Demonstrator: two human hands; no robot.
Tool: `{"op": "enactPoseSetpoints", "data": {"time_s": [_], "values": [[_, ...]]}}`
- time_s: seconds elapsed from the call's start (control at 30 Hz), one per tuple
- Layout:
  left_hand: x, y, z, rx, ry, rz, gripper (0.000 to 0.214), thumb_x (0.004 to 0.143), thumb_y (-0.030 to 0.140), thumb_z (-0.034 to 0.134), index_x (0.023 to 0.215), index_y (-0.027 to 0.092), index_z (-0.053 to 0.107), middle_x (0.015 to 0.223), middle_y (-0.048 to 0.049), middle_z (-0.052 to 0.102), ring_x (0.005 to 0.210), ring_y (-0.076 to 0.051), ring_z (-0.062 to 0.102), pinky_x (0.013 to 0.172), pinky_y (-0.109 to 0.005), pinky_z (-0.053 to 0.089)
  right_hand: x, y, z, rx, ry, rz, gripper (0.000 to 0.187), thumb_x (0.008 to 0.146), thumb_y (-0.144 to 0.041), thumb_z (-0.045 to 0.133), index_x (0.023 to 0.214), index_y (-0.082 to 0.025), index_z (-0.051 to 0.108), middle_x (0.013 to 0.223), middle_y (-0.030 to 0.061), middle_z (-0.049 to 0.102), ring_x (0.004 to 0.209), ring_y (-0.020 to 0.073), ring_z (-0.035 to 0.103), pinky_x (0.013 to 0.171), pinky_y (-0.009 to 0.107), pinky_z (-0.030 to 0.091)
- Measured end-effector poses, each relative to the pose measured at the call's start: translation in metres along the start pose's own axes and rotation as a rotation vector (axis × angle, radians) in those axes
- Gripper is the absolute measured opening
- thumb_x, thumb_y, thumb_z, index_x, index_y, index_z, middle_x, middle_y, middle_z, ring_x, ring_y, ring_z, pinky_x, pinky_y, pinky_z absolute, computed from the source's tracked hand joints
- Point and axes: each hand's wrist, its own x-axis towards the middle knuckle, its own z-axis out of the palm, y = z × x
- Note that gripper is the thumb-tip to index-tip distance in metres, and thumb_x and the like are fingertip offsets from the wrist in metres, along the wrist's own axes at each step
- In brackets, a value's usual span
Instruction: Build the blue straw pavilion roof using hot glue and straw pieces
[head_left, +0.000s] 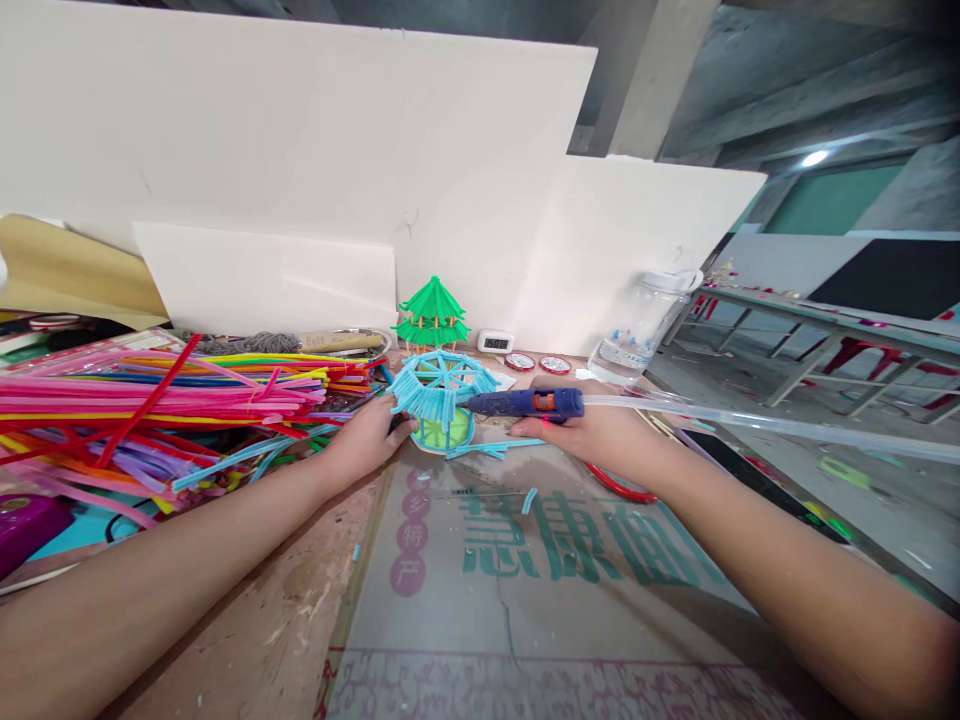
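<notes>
Left hand (367,440): fingers pinching the fringe of the light-blue pipe-cleaner pavilion roof (439,385), mid-desk (300,600).
Right hand (592,428): fingers wrapped round the blue plastic hot-glue gun (525,403), nozzle at the roof.
Handling: I judge it light, fuzzy, easily crushed; steady it by the green round base (450,432).
Nearby: heap of coloured pipe cleaners (150,400), left.

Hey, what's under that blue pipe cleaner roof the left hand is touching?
A round green disc shows under the blue roof; its far part and whatever props the roof are hidden by the fringe.
</notes>
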Motion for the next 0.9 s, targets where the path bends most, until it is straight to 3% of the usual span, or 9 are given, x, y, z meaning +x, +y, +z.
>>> {"op": "enactPoseSetpoints", "data": {"time_s": [0.33,0.57,0.67,0.8,0.9], "values": [[0.000,-0.004,0.002,0.004,0.005,0.007,0.034,0.093,0.035,0.049,0.120,0.017,0.058,0.127,-0.0130,0.062,0.122,-0.028,0.055,0.106,-0.044,0.042,-0.001,0.003,0.001,0.028,0.043,0.032,0.035,0.082,-0.056,0.064,0.101,-0.027,0.073,0.098,0.0001,0.076,0.088,0.0237,0.070,0.079,0.032,0.054],[0.000,-0.003,0.002,0.001,-0.013,0.002,0.034,0.093,0.034,0.048,0.119,0.016,0.059,0.126,-0.0139,0.062,0.122,-0.029,0.055,0.106,-0.045,0.042,0.000,0.009,0.003,0.266,0.020,0.047,0.035,0.084,-0.050,0.063,0.108,-0.025,0.070,0.101,0.0019,0.075,0.090,0.0237,0.071,0.079,0.034,0.057],[0.000,-0.002,0.001,0.001,-0.018,-0.005,0.033,0.093,0.033,0.049,0.120,0.016,0.059,0.126,-0.0138,0.062,0.123,-0.029,0.054,0.107,-0.045,0.041,0.003,0.008,-0.001,0.335,0.032,0.106,0.034,0.084,-0.047,0.063,0.107,-0.022,0.069,0.088,0.0019,0.075,0.079,0.0215,0.070,0.071,0.031,0.057],[0.000,-0.001,0.000,-0.012,-0.005,0.020,0.032,0.093,0.032,0.049,0.120,0.018,0.058,0.128,-0.0122,0.062,0.122,-0.028,0.055,0.105,-0.045,0.043,0.009,0.012,-0.007,0.391,0.147,0.118,0.036,0.090,-0.049,0.053,0.086,-0.017,0.069,0.080,0.0046,0.072,0.063,0.0151,0.063,0.064,0.027,0.052],[-0.001,-0.001,0.001,0.000,-0.004,0.000,0.029,0.092,0.032,0.048,0.116,0.018,0.057,0.122,-0.0123,0.064,0.115,-0.029,0.059,0.100,-0.045,0.046,0.018,0.029,-0.007,0.489,0.239,0.110,0.043,0.092,-0.054,0.047,0.087,-0.017,0.069,0.089,0.0072,0.073,0.067,0.0145,0.062,0.069,0.028,0.051]]}}
